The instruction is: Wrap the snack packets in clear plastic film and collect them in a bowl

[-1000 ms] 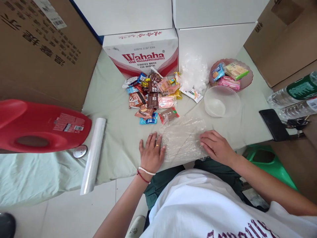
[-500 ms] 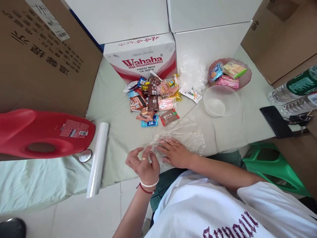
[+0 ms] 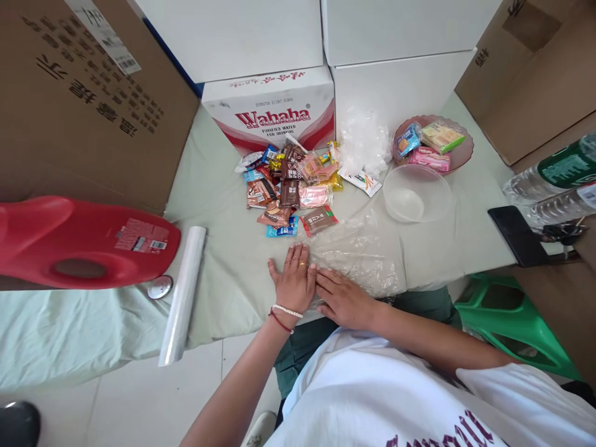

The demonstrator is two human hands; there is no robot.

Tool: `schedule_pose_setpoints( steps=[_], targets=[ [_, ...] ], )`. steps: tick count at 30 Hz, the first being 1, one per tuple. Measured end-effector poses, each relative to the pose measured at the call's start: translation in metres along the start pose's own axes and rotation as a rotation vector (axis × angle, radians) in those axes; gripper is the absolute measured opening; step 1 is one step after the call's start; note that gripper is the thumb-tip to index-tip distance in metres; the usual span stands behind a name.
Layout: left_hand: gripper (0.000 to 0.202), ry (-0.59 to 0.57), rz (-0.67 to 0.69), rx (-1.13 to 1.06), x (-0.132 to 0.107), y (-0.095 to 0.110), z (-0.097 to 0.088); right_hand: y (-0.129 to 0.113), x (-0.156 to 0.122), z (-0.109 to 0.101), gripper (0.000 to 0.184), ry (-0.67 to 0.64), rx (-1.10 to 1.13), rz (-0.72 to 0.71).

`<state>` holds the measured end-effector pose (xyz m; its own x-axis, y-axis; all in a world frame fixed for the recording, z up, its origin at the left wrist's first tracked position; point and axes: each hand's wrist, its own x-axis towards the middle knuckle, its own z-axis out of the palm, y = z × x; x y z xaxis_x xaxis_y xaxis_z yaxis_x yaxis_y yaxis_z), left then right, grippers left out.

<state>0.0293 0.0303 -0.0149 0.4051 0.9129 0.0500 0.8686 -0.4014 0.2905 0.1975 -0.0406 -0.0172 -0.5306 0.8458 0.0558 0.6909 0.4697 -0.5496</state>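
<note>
My left hand (image 3: pixel 295 279) lies flat, fingers together and stretched out, on the pale green cloth (image 3: pixel 223 205) at the left edge of a crinkled sheet of clear cling film (image 3: pixel 361 254). My right hand (image 3: pixel 342 297) lies flat beside it, pressing on the near left part of the film. Beyond the film is a pile of small snack packets (image 3: pixel 291 183). An empty clear bowl (image 3: pixel 416 194) stands to the right of the pile, and a pink dish (image 3: pixel 459 155) with a few wrapped snacks is behind it.
A roll of cling film (image 3: pixel 183 292) lies at the left, next to a red jug (image 3: pixel 84 245) on its side and a small metal cap (image 3: pixel 159 287). Cardboard boxes (image 3: pixel 84 99) and a Wahaha carton (image 3: pixel 274 112) ring the back. Bottles (image 3: pixel 554 180), a black phone (image 3: pixel 512 233) and a green stool (image 3: pixel 507 323) are at right.
My left hand, lifted and pinched half a second ago, has come down flat at the film's left edge. My right hand slid from the film's right side to beside the left hand.
</note>
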Motion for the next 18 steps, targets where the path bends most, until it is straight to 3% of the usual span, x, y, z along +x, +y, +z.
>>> schedule_pose_setpoints(
  steps=[5,8,10,14,18],
  targets=[
    [0.06,-0.053,0.013,0.155,-0.006,-0.01,0.0,0.01,-0.039,-0.017,0.049,-0.046,0.05,-0.068],
    [0.069,-0.103,0.03,0.195,-0.013,-0.008,0.001,0.02,-0.056,-0.047,0.038,-0.101,0.197,-0.129],
    [0.073,-0.125,0.033,0.204,-0.015,-0.005,0.003,0.031,-0.053,-0.075,0.033,-0.068,0.274,-0.067],
    [0.074,-0.129,0.022,0.202,-0.015,-0.003,0.004,0.064,0.002,-0.121,0.033,0.127,0.056,0.183],
    [0.076,-0.114,0.021,0.178,-0.015,-0.005,0.006,0.09,0.091,-0.13,0.034,0.041,-0.226,0.218]
  ],
)
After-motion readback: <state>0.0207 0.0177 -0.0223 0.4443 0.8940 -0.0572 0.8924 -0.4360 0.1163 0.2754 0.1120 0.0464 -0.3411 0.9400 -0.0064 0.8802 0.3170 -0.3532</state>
